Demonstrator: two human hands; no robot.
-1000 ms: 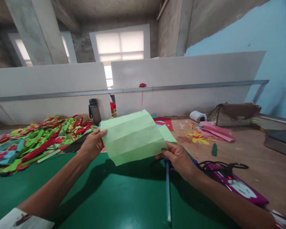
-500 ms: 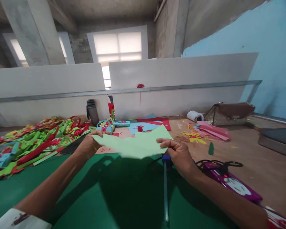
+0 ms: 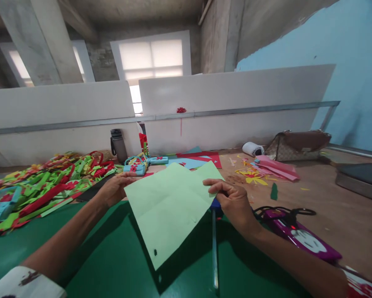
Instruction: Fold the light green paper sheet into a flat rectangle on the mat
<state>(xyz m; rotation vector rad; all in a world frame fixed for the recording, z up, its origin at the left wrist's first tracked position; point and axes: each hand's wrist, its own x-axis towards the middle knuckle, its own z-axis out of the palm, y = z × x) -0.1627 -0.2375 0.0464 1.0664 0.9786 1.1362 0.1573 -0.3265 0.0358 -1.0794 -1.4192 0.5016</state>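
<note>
A pale green sheet of paper (image 3: 173,207) with light creases is held up over the green surface (image 3: 105,256), one corner pointing down towards me. My right hand (image 3: 232,198) pinches its right edge between thumb and fingers. At the left corner, my left hand (image 3: 116,188) is closed about the edge; its fingers reach partly behind the sheet, and its thumb is hard to see. Below my right hand is a tool with a blue handle and a long metal rod (image 3: 215,248), its upper end partly covered.
Colourful paper strips (image 3: 55,182) are heaped at left, near a dark bottle (image 3: 118,145). Red and blue sheets (image 3: 201,157) lie behind. To the right are yellow scraps (image 3: 254,176), pink paper (image 3: 276,167), a purple power strip (image 3: 300,234) with a cable, and a brown handbag (image 3: 300,145).
The green paper has turned from nearly edge-on to face me, and its near corner has dropped. My left hand's fingers have stretched slightly to the right. My right hand keeps its pinch.
</note>
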